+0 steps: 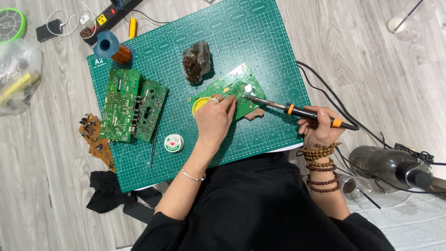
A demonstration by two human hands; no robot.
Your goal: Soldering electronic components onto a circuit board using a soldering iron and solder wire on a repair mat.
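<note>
Left hand, fingers curled, presses and partly hides a circuit board; right hand grips a soldering iron. Green cutting mat on wooden floor.

A small round tin with a white-and-green label on its lid lies on the green cutting mat, near the mat's front edge and just left of the left forearm. A round yellow tub sits mid-mat, partly hidden under the left hand. At the mat's far-left corner a white printed marking shows. Off the mat, by the floor's far-left edge, a clear plastic bag holds yellow items; a dark phone lies nearby, its screen unlit.
</note>
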